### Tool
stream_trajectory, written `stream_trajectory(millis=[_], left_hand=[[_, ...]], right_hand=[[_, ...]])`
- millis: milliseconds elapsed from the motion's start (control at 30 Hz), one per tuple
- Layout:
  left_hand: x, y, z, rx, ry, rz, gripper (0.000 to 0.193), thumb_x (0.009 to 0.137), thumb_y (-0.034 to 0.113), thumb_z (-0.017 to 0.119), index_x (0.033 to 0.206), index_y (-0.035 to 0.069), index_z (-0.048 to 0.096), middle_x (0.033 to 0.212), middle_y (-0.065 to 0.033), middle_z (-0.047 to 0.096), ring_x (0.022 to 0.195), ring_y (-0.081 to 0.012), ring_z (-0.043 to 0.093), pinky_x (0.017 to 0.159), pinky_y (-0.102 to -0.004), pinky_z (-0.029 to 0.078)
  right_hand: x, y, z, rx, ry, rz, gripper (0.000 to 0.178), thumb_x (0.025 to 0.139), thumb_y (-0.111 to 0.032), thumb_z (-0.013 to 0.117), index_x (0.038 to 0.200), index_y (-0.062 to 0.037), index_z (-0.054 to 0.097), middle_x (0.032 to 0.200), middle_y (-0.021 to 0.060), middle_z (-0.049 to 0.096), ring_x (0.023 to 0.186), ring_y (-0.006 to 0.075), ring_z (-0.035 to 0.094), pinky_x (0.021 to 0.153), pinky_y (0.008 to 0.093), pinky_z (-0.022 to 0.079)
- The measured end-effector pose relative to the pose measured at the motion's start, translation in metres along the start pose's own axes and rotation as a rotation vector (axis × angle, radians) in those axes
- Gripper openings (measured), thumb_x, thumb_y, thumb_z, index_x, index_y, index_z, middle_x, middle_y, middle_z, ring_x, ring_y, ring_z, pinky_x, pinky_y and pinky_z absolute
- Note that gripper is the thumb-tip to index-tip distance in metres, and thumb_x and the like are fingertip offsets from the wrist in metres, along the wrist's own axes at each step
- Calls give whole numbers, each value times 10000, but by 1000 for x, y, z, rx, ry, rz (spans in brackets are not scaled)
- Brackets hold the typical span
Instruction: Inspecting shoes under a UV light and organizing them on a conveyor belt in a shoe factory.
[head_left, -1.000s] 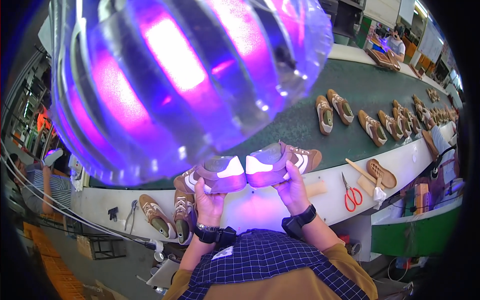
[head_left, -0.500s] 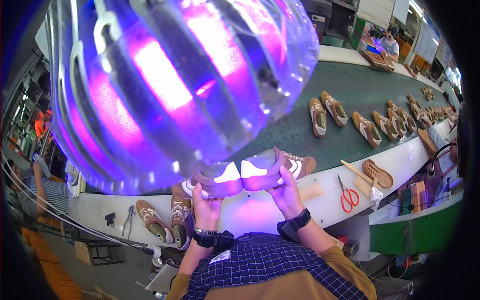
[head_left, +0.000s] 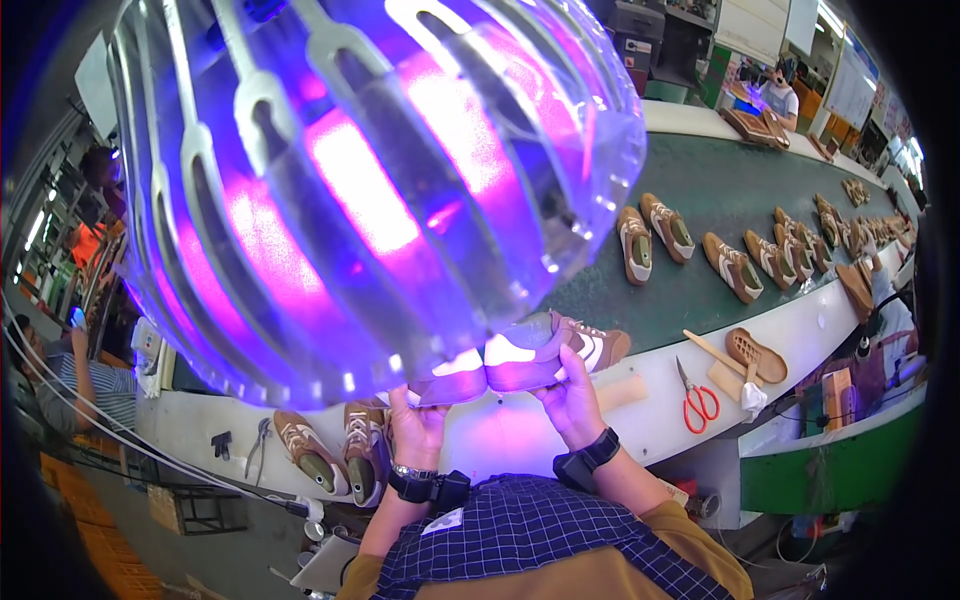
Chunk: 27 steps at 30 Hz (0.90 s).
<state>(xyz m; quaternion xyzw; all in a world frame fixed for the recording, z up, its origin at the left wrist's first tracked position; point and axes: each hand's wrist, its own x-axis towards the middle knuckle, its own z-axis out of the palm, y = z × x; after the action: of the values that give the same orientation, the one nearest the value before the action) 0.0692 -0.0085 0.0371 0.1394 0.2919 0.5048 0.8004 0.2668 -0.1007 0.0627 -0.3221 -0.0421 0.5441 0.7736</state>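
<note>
Beneath a glowing purple lamp, I hold two brown and white sneakers heel to heel. My left hand (head_left: 418, 428) is closed on the left sneaker (head_left: 452, 386), most of which the lamp hides. My right hand (head_left: 570, 400) grips the right sneaker (head_left: 598, 347) by its side, with the toe pointing right. Both heels and soles look violet in the light. The lamp (head_left: 380, 190) has metal ribs under clear plastic and fills the upper left, above the shoes.
Another pair of sneakers (head_left: 312, 452) rests on the white ledge (head_left: 190, 410) at left, near pliers (head_left: 258, 448). Red-handled scissors (head_left: 697, 398) and a brown sole (head_left: 756, 356) lie at right. More sneakers (head_left: 733, 267) line the green belt (head_left: 690, 180). Other people (head_left: 778, 98) work beyond.
The lamp sits slightly lower and farther right in the picture, covering more of the left sneaker. Both hands keep hold of their sneakers, almost unmoved.
</note>
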Motion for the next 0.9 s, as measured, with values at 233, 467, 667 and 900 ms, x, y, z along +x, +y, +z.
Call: stream_trajectory(millis=[233,467,667,900], left_hand=[[3,0,7,-54,35,26,405,876,353,542,1165,71,526,1112,-74,606,1007,-237,593,843,-438,517],[7,-2,-3,-27,33,-11,506,846,379,573,1242,81,472,1190,-76,559,1093,-247,544,908,-456,480],[16,-4,-18,-118,-32,7,482,854,375,559,1226,77,485,1189,-78,558,1097,-249,542,920,-462,474],[7,0,-2,-11,48,49,487,859,362,558,1247,84,463,1199,-67,560,1072,-236,558,894,-435,488]], right_hand=[[5,0,1,23,-9,13,549,892,-320,563,1316,-41,354,1262,121,470,1164,247,488,955,425,454],[4,0,5,33,-1,10,541,892,-314,562,1312,-43,356,1255,120,472,1158,248,488,954,427,457],[9,4,-2,30,1,32,547,892,-313,561,1318,-48,343,1262,119,461,1162,247,482,956,430,454],[7,3,3,-16,0,-12,564,890,-320,567,1322,-41,337,1266,126,460,1166,251,480,968,439,437]])
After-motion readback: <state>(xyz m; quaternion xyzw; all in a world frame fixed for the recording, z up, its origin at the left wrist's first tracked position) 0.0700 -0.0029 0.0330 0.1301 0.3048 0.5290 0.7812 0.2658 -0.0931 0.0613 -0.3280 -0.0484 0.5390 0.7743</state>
